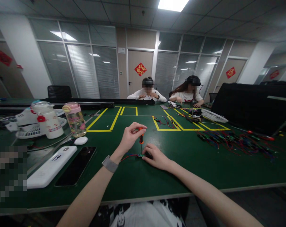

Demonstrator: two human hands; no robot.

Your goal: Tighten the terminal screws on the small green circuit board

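Observation:
My left hand [131, 136] is closed around the top of a small screwdriver [141, 139] with an orange and black handle. The screwdriver stands upright, its thin shaft pointing down at a little green circuit board [140, 155] on the table. Whether the tip sits in a screw is too small to tell. Low on the table, my right hand [154, 156] grips the board's right end with its fingertips, and a dark part shows under the fingers. Red and blue wires [128, 156] run from the board's left end.
Left lie a white power bank [53, 167], a dark phone [76, 167], a white earbud case [80, 141], a bottle [74, 121] and a jug [49, 123]. Right are heaped wired boards [235, 142] and a black monitor [256, 108]. Yellow tape [99, 130] marks the green table [124, 186]. Two people sit opposite.

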